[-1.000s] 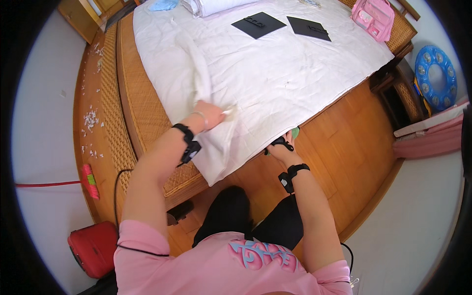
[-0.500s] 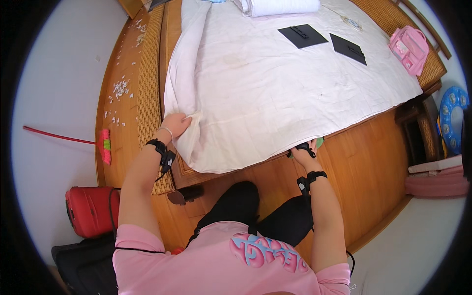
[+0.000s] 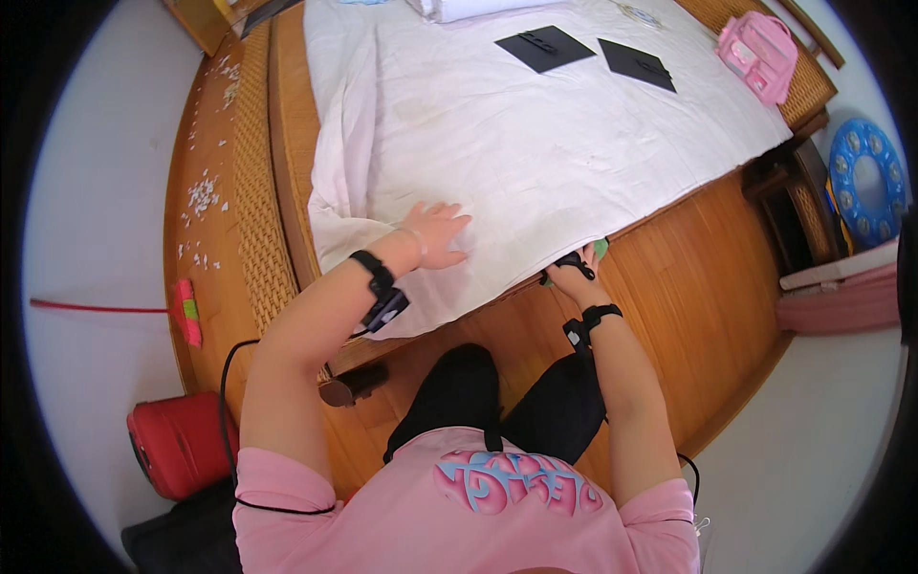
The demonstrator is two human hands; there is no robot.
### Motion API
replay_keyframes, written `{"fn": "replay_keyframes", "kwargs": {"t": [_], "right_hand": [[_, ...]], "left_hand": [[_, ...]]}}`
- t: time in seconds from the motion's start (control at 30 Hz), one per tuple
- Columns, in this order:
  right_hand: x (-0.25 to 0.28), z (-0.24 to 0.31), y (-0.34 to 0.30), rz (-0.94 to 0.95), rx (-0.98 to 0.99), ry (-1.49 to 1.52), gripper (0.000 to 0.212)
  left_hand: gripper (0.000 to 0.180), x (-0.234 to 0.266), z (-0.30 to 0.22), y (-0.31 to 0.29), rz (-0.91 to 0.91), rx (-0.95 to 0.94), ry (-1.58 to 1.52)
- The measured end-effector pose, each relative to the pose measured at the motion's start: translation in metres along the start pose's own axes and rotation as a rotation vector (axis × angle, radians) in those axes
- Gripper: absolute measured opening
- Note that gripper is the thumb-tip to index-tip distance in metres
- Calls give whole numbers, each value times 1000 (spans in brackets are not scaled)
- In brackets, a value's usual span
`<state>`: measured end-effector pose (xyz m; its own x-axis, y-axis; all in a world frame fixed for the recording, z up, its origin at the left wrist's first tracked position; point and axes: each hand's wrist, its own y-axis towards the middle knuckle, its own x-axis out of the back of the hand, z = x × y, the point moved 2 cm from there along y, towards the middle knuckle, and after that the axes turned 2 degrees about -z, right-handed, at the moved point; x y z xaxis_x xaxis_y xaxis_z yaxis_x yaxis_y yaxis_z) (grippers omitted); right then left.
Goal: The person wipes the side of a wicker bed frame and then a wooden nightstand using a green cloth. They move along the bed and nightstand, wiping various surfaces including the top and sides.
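A white sheet (image 3: 516,143) covers the bed, with a loose fold bunched along its left side. My left hand (image 3: 435,235) lies on the sheet near its front left, fingers spread and nothing held. At the sheet's front edge, my right hand (image 3: 577,275) reaches against the bed's side. A black strap crosses it, and a small green thing (image 3: 601,251) shows at its fingers, which look closed on it. The sheet edge and the strap partly hide those fingers, and what the green thing is cannot be made out.
Two black panels (image 3: 544,49) and a pink backpack (image 3: 758,57) lie on the bed. White scraps (image 3: 204,194) and a red-handled broom (image 3: 186,311) are on the floor at left, near a red suitcase (image 3: 182,445). A blue swim ring (image 3: 865,182) stands at right.
My left hand has let go of the sheet's left corner fold and moved right, opening flat over the sheet. My right hand stays at the front edge. The whole view has shifted slightly.
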<state>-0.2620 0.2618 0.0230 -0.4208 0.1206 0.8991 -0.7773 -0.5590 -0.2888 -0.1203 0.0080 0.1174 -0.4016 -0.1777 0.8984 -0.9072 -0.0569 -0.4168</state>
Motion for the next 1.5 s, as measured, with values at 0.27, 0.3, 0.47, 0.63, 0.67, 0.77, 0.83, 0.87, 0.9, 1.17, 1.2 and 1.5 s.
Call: {"fn": "replay_keyframes", "kwargs": {"t": [0.27,0.3,0.47,0.63,0.67,0.77,0.83,0.87,0.9,1.17,1.2,1.5], "right_hand": [[7,-25,29,-146,-287,87,69],[6,-32,33,-153,-266,52,68],[8,-37,33,-261,-256,62,60],[1,-43,33,-355,-235,119,61],[1,-47,36,-389,-243,132,61],[-6,-47,39,-453,-220,143,71],[-9,-52,41,-478,-219,158,78],[-10,-53,43,-495,-219,186,79],[-11,-53,44,-512,-220,214,80],[-4,-44,31,-588,-173,466,64],[-10,-55,35,-602,-56,406,60],[5,-39,34,-677,-118,433,52]], "left_hand": [[83,26,-46,161,-57,184,-24],[83,31,-46,180,-59,224,-29],[79,19,-76,256,-210,219,-118],[65,16,-142,262,-104,-550,-374],[63,20,-149,254,-123,-620,-476],[64,21,-98,270,-492,-253,-304],[70,29,-57,277,-399,317,-43],[78,27,-42,276,-339,535,-219],[78,26,-45,281,-350,494,-169],[49,34,-228,264,16,-673,-484],[50,41,-230,264,-72,-685,-474],[70,27,-131,309,-376,219,-55]]}}
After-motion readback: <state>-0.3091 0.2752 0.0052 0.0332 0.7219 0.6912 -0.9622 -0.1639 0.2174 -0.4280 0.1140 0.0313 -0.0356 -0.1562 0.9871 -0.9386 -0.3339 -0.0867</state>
